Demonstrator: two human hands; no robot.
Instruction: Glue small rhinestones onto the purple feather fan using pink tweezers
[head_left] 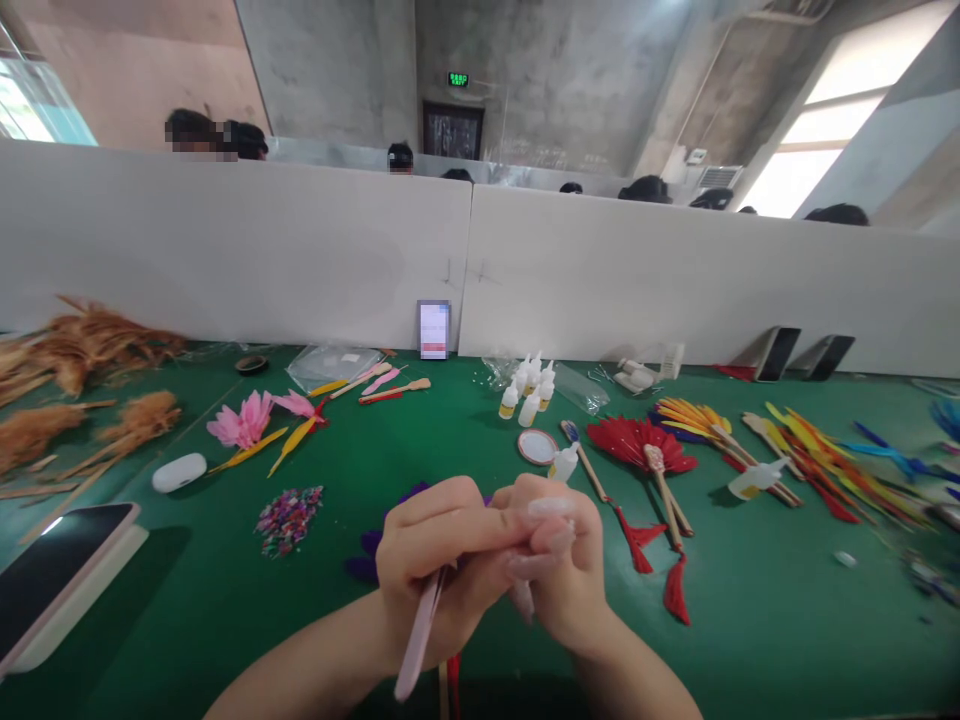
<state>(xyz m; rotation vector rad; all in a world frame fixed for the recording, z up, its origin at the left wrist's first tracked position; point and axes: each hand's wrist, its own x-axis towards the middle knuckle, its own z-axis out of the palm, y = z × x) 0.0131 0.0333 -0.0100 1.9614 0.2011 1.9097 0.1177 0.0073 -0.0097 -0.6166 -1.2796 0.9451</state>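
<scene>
My left hand [442, 560] is closed around a pink tweezer-like tool [420, 640], whose end sticks out below the fingers. Against it, at the fingertips, my right hand [562, 560] is also closed, pinching something too small or hidden to name. Purple petals or feathers [364, 560] show on the green table behind my left hand, mostly covered. Below the hands, a wooden stick with a red tassel [454, 685] is partly visible. A glue bottle [564, 463] stands just beyond my right hand.
Colourful sequins [289, 520], pink feathers [244, 420] and a large phone [60, 570] lie left on the green table [225, 600]. Several glue bottles [529, 390] stand behind. Right are a red feather fan [641, 445] and a tipped bottle [756, 480]. A white partition [600, 280] borders the back.
</scene>
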